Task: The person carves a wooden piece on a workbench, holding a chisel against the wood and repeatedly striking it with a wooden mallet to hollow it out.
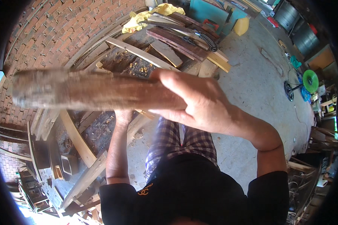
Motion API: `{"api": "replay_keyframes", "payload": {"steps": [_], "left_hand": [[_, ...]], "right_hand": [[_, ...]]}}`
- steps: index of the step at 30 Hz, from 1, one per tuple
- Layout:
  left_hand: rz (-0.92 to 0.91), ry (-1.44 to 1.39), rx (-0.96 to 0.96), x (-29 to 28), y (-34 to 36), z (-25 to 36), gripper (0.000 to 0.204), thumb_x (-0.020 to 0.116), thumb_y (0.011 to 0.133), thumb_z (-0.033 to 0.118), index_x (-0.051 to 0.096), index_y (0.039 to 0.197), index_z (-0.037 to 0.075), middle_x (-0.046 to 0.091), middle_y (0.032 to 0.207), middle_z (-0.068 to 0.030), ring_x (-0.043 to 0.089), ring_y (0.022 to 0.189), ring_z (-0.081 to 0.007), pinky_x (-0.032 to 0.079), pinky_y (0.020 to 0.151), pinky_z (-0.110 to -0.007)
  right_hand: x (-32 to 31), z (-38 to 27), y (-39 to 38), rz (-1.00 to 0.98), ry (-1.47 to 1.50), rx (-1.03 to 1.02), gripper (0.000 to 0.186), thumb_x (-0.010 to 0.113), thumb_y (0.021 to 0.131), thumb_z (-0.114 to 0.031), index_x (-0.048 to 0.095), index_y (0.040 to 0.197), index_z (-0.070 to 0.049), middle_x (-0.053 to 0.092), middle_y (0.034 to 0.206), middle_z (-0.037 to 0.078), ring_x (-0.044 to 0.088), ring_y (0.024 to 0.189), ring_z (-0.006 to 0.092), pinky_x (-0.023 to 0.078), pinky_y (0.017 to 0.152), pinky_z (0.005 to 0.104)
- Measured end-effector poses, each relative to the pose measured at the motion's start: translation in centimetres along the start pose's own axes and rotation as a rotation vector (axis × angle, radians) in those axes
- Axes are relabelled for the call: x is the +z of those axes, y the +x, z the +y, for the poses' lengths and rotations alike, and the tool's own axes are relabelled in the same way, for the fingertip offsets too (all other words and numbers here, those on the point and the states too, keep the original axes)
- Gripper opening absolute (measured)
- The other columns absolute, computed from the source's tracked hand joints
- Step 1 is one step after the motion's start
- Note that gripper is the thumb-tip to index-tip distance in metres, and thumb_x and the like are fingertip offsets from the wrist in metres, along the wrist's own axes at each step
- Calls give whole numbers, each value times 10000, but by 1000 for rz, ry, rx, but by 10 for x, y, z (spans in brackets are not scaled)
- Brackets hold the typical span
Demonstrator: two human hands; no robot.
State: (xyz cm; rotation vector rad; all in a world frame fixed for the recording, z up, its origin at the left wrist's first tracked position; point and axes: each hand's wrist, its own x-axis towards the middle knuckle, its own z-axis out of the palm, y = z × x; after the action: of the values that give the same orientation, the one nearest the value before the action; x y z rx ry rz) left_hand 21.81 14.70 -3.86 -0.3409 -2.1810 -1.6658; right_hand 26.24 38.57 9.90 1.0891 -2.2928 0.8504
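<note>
My right hand (199,97) is closed around the narrower end of a thick, rounded piece of brown wood that looks like a wooden mallet (97,90). The mallet is raised and lies level across the view, its heavy end to the left and smeared by motion. Below it my left hand (123,114) shows only near the wrist. Its fingers are hidden behind the mallet, and so is anything in them. A pale wooden bar (144,113) shows just right of that hand. Beyond the mallet, wood chips (141,69) lie on a dark surface beside a light plank (139,55).
Stacked reddish boards (176,43) lie at the back with a black-handled saw (205,39) on them. A yellow sack (150,17) is behind. Long planks (77,138) stretch along the left, near a brick wall (64,33). A green-disc fan (310,81) stands right on the concrete floor (251,86).
</note>
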Motion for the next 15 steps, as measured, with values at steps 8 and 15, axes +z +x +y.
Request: {"api": "replay_keyframes", "payload": {"steps": [8,15], "left_hand": [[47,144,-69,-18,-14,-6,487,534,935,453,519,1190,38,580,1086,-127,561,993,-250,479,852,-388],[160,19,-47,-13,-10,-14,287,615,911,317,553,1039,67,579,978,-101,564,955,-198,476,860,-345]], "right_hand": [[5,-2,-5,-237,-130,83,590,789,743,-226,496,1235,-86,648,903,111,673,702,238,576,587,317],[31,-2,-8,-375,-78,98,582,793,736,-212,484,1217,-100,650,835,102,642,594,195,554,485,312]]}}
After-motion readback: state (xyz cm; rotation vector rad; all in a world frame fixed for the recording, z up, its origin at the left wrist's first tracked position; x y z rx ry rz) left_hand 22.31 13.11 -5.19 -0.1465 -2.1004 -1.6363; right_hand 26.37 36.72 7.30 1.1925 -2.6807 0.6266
